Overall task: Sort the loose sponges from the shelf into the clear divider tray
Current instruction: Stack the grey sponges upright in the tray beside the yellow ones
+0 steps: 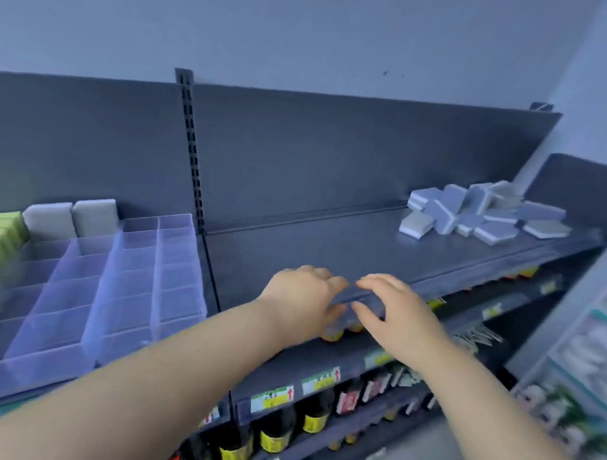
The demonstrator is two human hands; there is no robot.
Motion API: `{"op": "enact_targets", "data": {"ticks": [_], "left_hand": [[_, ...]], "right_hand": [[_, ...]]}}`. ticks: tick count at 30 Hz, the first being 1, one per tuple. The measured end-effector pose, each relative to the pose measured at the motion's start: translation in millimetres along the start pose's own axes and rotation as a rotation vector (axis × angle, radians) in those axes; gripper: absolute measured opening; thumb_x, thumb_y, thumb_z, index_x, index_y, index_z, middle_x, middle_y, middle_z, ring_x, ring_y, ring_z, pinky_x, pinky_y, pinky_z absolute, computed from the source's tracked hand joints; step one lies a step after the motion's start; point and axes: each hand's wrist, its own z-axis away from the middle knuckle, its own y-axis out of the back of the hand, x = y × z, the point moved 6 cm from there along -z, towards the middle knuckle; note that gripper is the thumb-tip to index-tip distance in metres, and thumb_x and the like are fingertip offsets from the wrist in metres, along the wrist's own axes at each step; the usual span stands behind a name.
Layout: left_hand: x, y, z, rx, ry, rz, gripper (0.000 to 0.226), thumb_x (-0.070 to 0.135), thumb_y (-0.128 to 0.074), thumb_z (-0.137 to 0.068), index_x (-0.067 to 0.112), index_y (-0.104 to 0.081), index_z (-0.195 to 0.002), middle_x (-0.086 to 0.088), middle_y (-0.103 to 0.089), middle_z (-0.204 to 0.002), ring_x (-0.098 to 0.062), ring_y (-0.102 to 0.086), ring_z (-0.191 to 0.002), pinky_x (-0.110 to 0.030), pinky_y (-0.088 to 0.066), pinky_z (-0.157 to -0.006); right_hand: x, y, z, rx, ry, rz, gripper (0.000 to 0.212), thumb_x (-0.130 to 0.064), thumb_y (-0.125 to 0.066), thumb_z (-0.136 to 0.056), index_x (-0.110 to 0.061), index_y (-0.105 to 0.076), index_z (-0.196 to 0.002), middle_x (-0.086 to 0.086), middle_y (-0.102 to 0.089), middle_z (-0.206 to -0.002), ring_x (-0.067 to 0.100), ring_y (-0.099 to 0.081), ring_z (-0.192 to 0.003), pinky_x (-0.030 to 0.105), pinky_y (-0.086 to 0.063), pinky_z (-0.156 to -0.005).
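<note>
**Empty hands at the shelf edge**

Both the left hand (302,296) and right hand (395,314) hover at the shelf (329,251) front lip, fingers loosely curled, holding nothing. The loose sponges (483,213) lie heaped well beyond the right fingertips, pointing every way. The clear divider tray (111,291) sits left of the left fingers, long axis running front to back.

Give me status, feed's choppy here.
Both hands empty at shelf edge. Sponge pile far right, untouched. Divider tray left, mostly empty. Nothing between.
</note>
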Motion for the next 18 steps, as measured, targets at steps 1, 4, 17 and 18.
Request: {"op": "enact_targets", "data": {"ticks": [1, 4, 17, 18], "left_hand": [[20, -13, -4, 0.006, -0.015, 0.003, 0.045, 0.045, -0.035, -0.096, 0.029, -0.035, -0.138, 0.003, -0.049, -0.131, -0.021, -0.044, -0.121, -0.034, -0.038, -0.095], [73, -47, -14, 0.055, -0.086, 0.043, 0.041, 0.038, -0.041, -0.094, 0.024, -0.048, -0.131, 0.001, -0.059, -0.120, -0.025, -0.054, -0.112, -0.034, -0.041, -0.092], [159, -110, -137, 0.157, -0.186, 0.167, 0.035, 0.041, -0.043, -0.078, 0.026, -0.073, -0.086, 0.007, -0.070, -0.083, -0.017, -0.068, -0.075, -0.028, -0.054, -0.060], [163, -111, -155, 0.164, -0.192, 0.176, 0.036, 0.042, -0.042, -0.078, 0.026, -0.073, -0.086, 0.007, -0.071, -0.086, -0.017, -0.068, -0.078, -0.029, -0.055, -0.065]], "right_hand": [[20, 0, 19, -0.003, -0.051, -0.009, 0.039, -0.037, -0.051, -0.091, -0.025, -0.050, -0.127, -0.013, -0.045, -0.133, 0.008, -0.041, -0.125, 0.023, -0.036, -0.098], [73, -5, 70, -0.025, -0.190, -0.039, 0.037, -0.036, -0.051, -0.091, -0.024, -0.050, -0.126, -0.012, -0.046, -0.130, 0.009, -0.043, -0.122, 0.024, -0.037, -0.099], [233, 26, 109, 0.003, -0.491, -0.005, 0.037, -0.037, -0.049, -0.092, -0.027, -0.049, -0.129, -0.013, -0.047, -0.133, 0.005, -0.044, -0.118, 0.016, -0.031, -0.095], [244, 33, 99, 0.003, -0.489, 0.000, 0.037, -0.037, -0.048, -0.092, -0.029, -0.048, -0.128, -0.013, -0.047, -0.132, 0.004, -0.045, -0.117, 0.018, -0.033, -0.095]]}}
